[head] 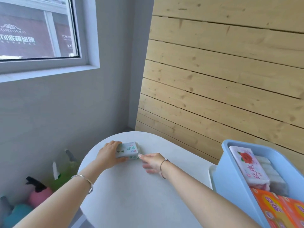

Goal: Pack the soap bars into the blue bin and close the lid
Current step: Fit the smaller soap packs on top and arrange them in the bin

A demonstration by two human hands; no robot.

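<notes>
A white soap bar with green print (128, 150) lies at the far side of the round white table (139, 186). My left hand (109, 153) grips its left end, fingers wrapped over the top and thumb at the front. My right hand (152, 162) rests open on the table just right of the bar, one fingertip touching its near right corner. The blue bin (230, 171) stands at the right edge with no lid on it. Inside it are a white rose-printed soap bar (248, 165), orange soap boxes (278, 209) and pale plain bars (271, 171).
A wooden slat wall (230, 71) rises behind the table and bin. Grey wall and a window (36, 30) are at the left. Spray bottles (39, 191) in green, pink and teal stand on the floor left of the table. A white edge (211, 175) shows under the bin.
</notes>
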